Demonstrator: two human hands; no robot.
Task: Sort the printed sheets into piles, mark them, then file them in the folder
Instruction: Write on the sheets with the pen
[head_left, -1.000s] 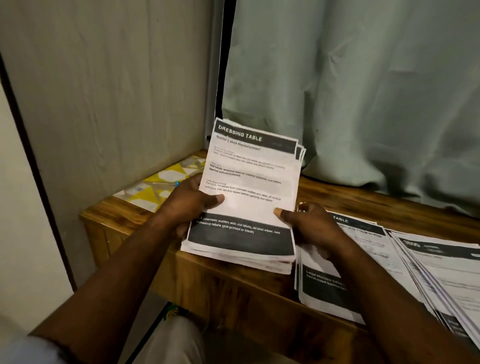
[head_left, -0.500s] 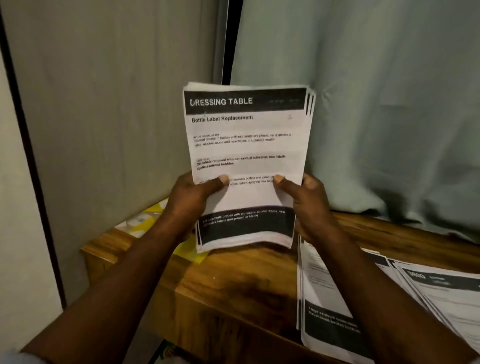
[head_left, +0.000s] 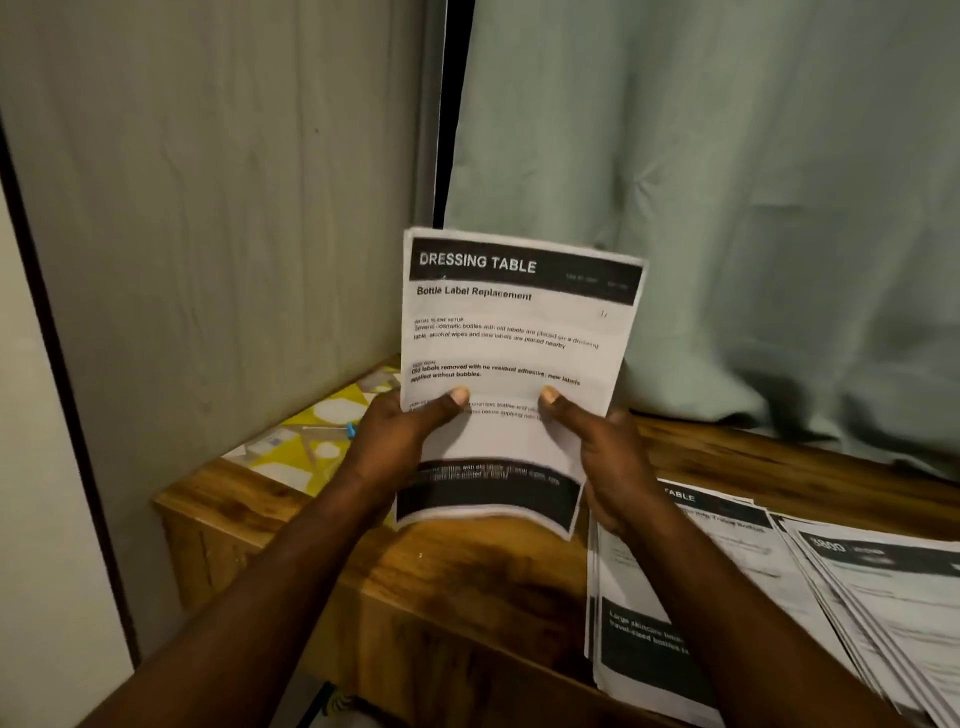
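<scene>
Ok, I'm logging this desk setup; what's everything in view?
Held stack: one, white with black bands, upright above the table.
Middle pile: one, white and black, flat on the table, right side.
Fanned pile: one, white and black, far right.
Table: one, brown wood, below.
Patterned flat item: one, yellow and white, table's back-left corner.
Curtain: one, grey-green, behind.
Wall panel: one, grey, left.
Left hand: one, grips stack's left edge.
Right hand: one, grips stack's right edge.
</scene>
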